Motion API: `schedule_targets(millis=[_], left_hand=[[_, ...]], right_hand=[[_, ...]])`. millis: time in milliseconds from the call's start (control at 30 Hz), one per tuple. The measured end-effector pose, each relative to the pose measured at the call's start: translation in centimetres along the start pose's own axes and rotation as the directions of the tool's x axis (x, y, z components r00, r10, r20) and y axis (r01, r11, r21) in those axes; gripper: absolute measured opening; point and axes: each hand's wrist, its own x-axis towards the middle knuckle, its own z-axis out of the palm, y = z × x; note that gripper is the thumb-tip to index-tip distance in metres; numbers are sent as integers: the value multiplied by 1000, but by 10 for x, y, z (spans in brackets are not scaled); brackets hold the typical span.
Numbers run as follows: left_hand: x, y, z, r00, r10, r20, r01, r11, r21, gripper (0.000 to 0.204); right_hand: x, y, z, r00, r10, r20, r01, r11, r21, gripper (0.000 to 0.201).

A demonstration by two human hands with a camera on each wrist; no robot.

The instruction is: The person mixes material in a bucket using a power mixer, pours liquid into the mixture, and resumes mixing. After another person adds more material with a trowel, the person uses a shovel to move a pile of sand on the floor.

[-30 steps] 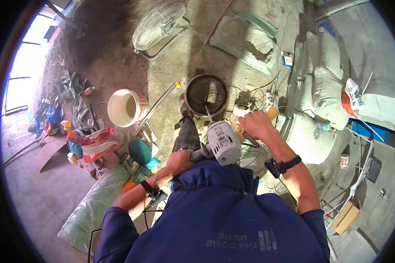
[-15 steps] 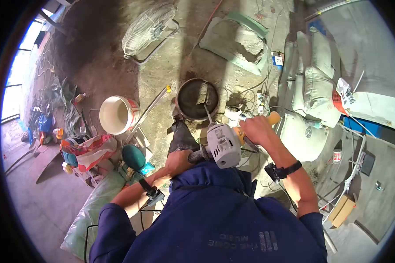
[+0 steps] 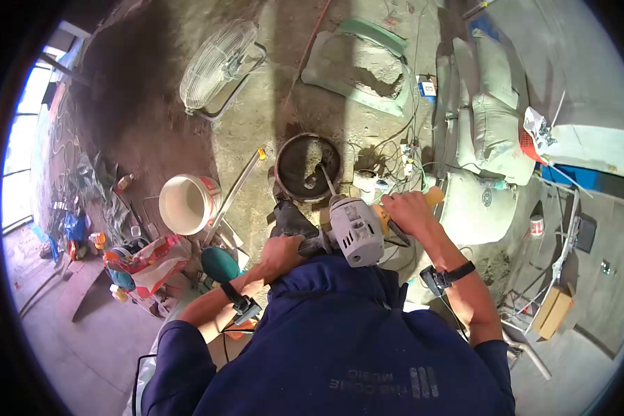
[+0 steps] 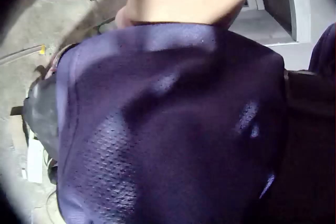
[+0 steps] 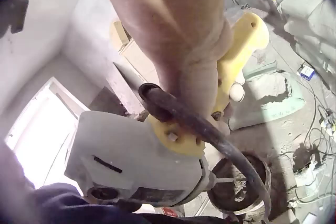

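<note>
A grey power mixer (image 3: 357,232) with a yellow handle (image 3: 433,197) lies across the front of the body. The right hand (image 3: 410,213) curls round that handle, seen close up in the right wrist view beside the grey housing (image 5: 131,155). On the other side, the left hand (image 3: 283,254) grips the dark side handle (image 3: 315,244). From the tool a thin rod (image 3: 328,179) slants into a round bucket (image 3: 277,170) of dark wet material, with a paler lump (image 3: 313,156) in it. The left wrist view shows mostly dark blue clothing (image 4: 168,124).
A white bucket (image 3: 182,205) and a long bar (image 3: 234,187) stand left of the mixing bucket. Beyond are a floor fan (image 3: 218,66) and an opened green sack (image 3: 357,66). Cables (image 3: 412,149) and stacked sacks (image 3: 492,132) lie to the right. A dark boot (image 3: 291,220) touches the bucket's near side.
The head view has shifted, so the surroundings sit differently in it. The pale lump in the bucket has changed shape, sinking and curving round the rod. Both hands keep their grip.
</note>
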Motion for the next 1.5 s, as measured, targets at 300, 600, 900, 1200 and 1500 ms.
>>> schedule_targets(millis=[300,600,900,1200,1500], left_hand=[[3,-10,-32,1000,2,7,-2,995,102,38],[-2,-41,-54,1000,2,-2,-2,992,130,33],[-7,-60,-73,999,44,-30,-40,991,127,31],[-13,-69,-76,1000,19,15,-21,987,157,32],[-21,-71,-76,999,-18,41,12,991,131,32]], right_hand=[[7,-12,-8,995,92,-46,-88,992,95,12],[28,-37,-15,993,98,-65,-91,991,101,12],[46,-48,-18,994,83,-73,-77,994,81,14],[53,-54,-21,995,74,-73,-66,992,104,14],[65,-53,-23,998,52,-34,-47,991,124,13]])
